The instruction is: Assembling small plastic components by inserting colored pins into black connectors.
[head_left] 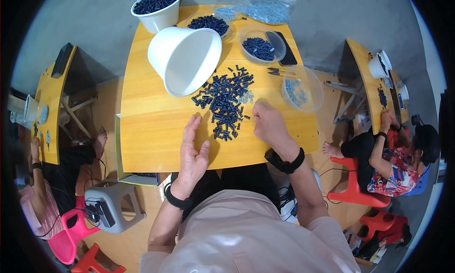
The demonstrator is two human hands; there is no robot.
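A loose pile of small black cylindrical parts (222, 100) lies on the yellow wooden table (151, 126). At the pile's right edge is a little cluster of tiny pale-blue pieces (246, 97). My left hand (193, 147) is beside the pile's near left side, fingers stretched out and thumb apart, with nothing in it. Right of the pile, my right hand (269, 123) is closed, its fingers curled in; whatever it may hold is hidden. A white bucket (163, 55) lies tipped over behind the pile, its mouth toward it. Beyond my right hand stands a clear bowl (313, 90) with pale-blue pieces.
Along the back stand a white bucket (159, 20) full of black parts, two clear tubs of black parts and a plastic bag (268, 9) of pale-blue pieces. Small snips (279, 72) and a dark phone (288, 52) lie at right. Other people sit at side tables.
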